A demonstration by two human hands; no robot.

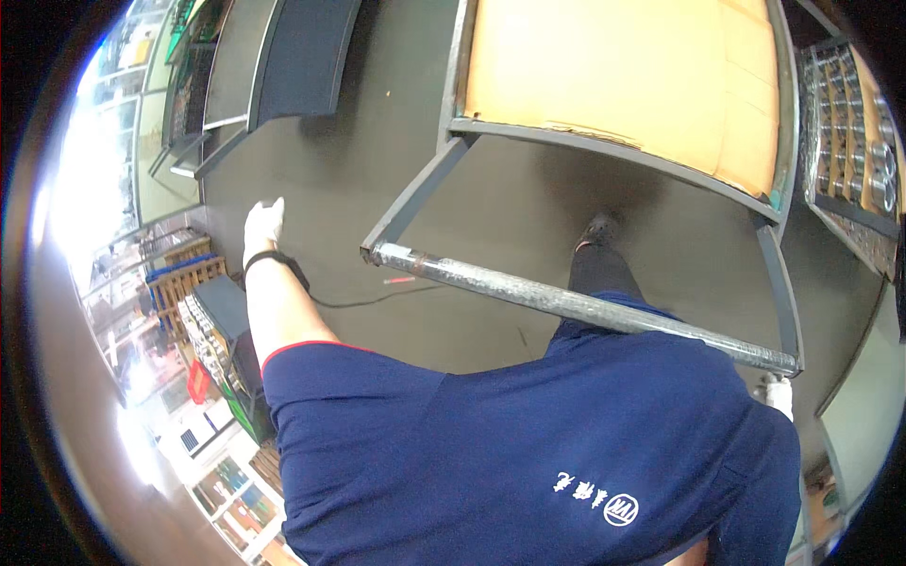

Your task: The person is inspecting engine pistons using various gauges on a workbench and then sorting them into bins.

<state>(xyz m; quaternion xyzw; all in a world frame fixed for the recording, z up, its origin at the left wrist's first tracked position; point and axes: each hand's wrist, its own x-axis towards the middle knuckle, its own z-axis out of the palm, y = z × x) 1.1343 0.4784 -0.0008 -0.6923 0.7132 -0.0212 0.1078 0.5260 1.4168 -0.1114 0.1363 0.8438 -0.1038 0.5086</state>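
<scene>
A cart with a grey metal frame stands before me, and its round push handle (566, 300) runs across in front of my body, its paint worn. My right hand (780, 394), in a white glove, is closed at the handle's right end; my shoulder and sleeve hide part of it. Out to the left, away from the cart, my left hand (264, 224) hangs over the floor in a white glove. It holds nothing, and its fingertips are apart. A black band (274, 259) circles the left wrist, with a dark cable (377, 297) trailing from it.
Brown cardboard (623, 71) covers the cart's bed. At far right stands a rack of round metal parts (854, 132). A dark-topped bench (300, 61) is at upper left; wooden pallets (184, 283) and a red bin (197, 381) are further left. My shoe (599, 228) shows under the cart.
</scene>
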